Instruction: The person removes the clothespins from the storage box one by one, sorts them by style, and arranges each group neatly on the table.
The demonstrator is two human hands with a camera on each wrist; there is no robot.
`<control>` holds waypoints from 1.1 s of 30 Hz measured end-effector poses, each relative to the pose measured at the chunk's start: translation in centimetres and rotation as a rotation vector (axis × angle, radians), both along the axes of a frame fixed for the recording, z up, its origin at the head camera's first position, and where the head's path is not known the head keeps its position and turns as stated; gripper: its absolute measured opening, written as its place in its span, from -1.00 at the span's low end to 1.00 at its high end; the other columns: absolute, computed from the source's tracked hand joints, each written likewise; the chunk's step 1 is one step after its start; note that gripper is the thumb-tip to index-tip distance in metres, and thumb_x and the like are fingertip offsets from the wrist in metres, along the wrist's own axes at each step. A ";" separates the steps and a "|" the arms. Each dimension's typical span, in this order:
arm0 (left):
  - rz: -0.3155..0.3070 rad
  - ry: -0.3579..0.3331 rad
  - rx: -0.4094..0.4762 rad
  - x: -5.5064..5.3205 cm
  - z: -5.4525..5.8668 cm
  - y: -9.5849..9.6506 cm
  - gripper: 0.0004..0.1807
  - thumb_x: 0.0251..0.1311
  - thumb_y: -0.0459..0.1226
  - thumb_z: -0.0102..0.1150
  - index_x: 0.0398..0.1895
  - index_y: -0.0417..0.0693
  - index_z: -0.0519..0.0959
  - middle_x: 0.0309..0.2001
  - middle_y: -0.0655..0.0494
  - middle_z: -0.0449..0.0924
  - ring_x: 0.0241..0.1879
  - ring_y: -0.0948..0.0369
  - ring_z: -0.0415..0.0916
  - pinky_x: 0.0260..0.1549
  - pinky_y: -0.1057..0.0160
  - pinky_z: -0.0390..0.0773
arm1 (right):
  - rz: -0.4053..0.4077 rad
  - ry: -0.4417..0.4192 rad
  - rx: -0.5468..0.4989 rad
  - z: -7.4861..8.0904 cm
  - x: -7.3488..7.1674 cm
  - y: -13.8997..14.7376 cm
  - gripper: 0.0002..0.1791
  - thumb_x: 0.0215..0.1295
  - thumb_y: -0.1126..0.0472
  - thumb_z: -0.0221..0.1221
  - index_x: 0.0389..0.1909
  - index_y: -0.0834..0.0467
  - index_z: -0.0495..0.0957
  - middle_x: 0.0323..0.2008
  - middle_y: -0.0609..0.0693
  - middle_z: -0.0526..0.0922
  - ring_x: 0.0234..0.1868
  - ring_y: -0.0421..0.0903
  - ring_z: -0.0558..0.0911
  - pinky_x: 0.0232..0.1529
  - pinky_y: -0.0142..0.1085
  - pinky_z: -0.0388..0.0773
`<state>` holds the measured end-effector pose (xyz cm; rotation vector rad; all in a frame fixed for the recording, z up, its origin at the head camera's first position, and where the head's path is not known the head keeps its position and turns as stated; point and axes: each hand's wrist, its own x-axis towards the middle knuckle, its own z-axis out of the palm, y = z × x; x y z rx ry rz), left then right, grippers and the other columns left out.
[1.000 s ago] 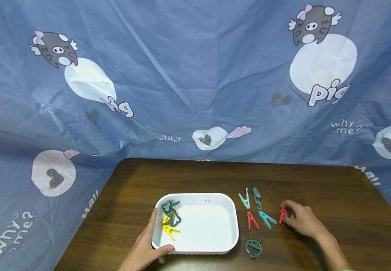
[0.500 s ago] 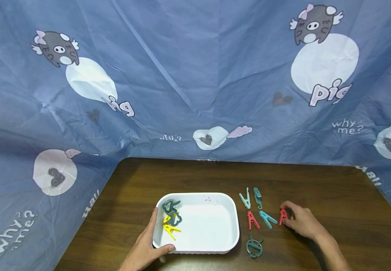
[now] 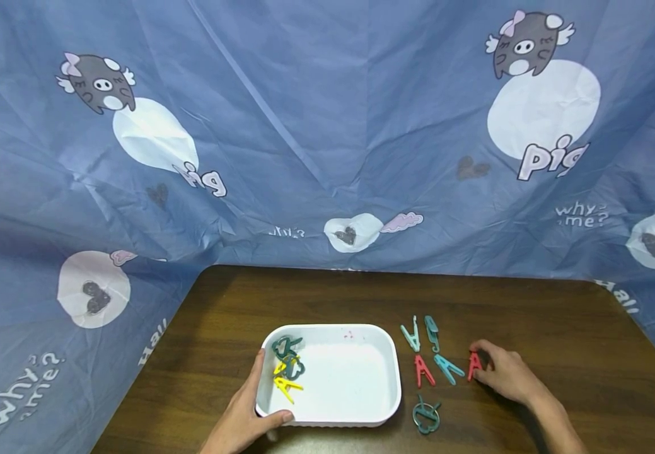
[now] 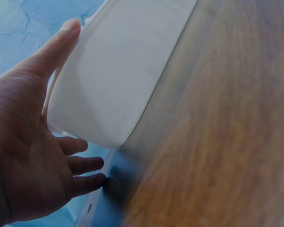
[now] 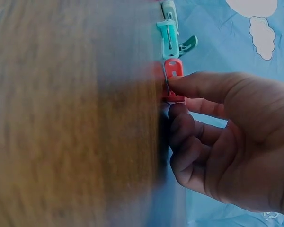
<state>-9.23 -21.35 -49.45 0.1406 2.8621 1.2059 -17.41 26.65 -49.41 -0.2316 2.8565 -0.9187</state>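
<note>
Brown surface (image 3: 327, 299) below us: apparently grasping, our right fingers (image 3: 488, 347) pinch a red clip (image 3: 474, 361); spread left fingers (image 3: 254, 377) steady the tray (image 3: 350, 386); lifting likely needs firmness.

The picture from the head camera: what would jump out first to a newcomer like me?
Probably the blue cloth backdrop, which fills the upper part, with cartoon pigs at upper left and upper right. Below it, a white tray stands out on the dark wooden table, the left hand at its near left corner. To the right, the right hand pinches a red clothespin.
</note>
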 end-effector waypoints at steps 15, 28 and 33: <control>-0.008 0.049 -0.030 0.0 -0.3 -0.1 0.35 -0.11 0.03 0.57 0.62 -0.14 -0.14 0.56 -0.26 0.08 0.43 -0.16 0.28 0.30 -0.10 0.44 | 0.012 0.001 -0.011 0.1 0.1 0.1 -0.57 0.22 0.29 0.27 0.12 0.26 0.52 -0.57 -0.08 0.47 -0.57 -0.28 0.38 -0.60 -0.42 0.32; -0.017 0.038 -0.026 0.0 0.0 0.0 0.35 -0.09 0.04 0.56 0.62 -0.16 -0.15 0.57 -0.25 0.03 0.45 -0.16 0.25 0.32 -0.13 0.42 | 0.003 0.002 0.004 0.1 0.3 0.0 -0.58 0.22 0.28 0.26 0.10 0.27 0.53 -0.56 -0.08 0.46 -0.56 -0.26 0.38 -0.59 -0.42 0.29; -0.014 0.032 -0.028 0.0 0.0 0.0 0.36 -0.10 0.04 0.56 0.63 -0.14 -0.16 0.57 -0.24 0.04 0.44 -0.15 0.26 0.31 -0.12 0.43 | -0.002 -0.002 0.009 0.2 0.3 0.0 -0.58 0.22 0.30 0.25 0.11 0.29 0.52 -0.55 -0.07 0.48 -0.56 -0.24 0.39 -0.60 -0.41 0.29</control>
